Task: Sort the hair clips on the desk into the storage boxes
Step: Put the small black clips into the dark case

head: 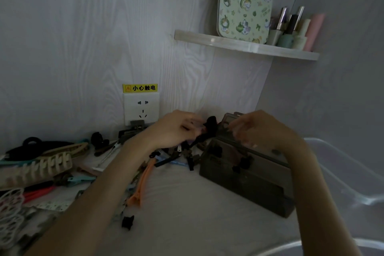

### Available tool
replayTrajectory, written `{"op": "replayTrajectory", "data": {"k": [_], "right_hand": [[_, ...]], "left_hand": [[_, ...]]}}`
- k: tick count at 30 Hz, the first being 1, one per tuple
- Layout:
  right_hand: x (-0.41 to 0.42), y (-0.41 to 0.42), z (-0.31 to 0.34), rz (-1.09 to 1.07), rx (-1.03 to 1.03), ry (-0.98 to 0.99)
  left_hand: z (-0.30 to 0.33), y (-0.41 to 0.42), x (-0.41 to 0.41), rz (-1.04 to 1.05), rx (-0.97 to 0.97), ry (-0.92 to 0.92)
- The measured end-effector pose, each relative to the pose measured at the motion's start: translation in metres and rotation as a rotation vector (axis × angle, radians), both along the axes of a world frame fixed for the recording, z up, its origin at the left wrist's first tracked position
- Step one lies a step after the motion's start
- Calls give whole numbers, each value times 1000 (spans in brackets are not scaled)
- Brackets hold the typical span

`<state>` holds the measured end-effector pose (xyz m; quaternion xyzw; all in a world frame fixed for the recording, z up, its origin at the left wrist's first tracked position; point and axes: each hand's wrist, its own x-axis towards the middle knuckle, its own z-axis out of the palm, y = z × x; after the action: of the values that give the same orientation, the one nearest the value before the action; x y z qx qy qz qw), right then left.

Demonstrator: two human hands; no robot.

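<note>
A dark translucent storage box (247,181) with drawers stands on the desk at centre right; small black clips show inside it. My left hand (176,129) hovers near its left end and pinches a black hair clip (209,124), fingers curled. Above the top of the box my right hand (261,129) is blurred, fingers curled downward; whether it holds anything is unclear. A heap of small dark clips (178,154) lies under my left hand. An orange clip (143,183) lies beside my left forearm, and a small black claw clip (127,222) sits nearer the front.
Large claw clips, a beige one (41,168) among them, hair ties and coloured clips crowd the desk's left side. A wall socket (141,108) is behind. A shelf (245,45) with a patterned tin and bottles hangs above right. A clear plastic container (342,172) sits at right.
</note>
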<state>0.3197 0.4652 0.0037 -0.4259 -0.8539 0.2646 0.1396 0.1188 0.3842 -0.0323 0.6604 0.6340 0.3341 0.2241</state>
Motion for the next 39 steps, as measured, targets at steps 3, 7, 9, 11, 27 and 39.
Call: {"op": "replayTrajectory", "data": {"k": [3,7,9,11,27,39], "right_hand": [[-26,5,-4,45,114,41],[-72,16,-24,155,225,-270],[-87,19,-36,161,335,-508],[-97,18,-40,122,396,-637],[-72,16,-26,-10,343,159],[-13,-5,-26,30,396,-53]], "left_hand": [[-13,4,-18,120,3,139],[-37,12,-15,-67,-168,274],[-45,15,-12,-91,-165,373],[-47,15,-12,-49,-129,408],[-49,15,2,104,108,696],[-44,11,0,69,56,580]]}}
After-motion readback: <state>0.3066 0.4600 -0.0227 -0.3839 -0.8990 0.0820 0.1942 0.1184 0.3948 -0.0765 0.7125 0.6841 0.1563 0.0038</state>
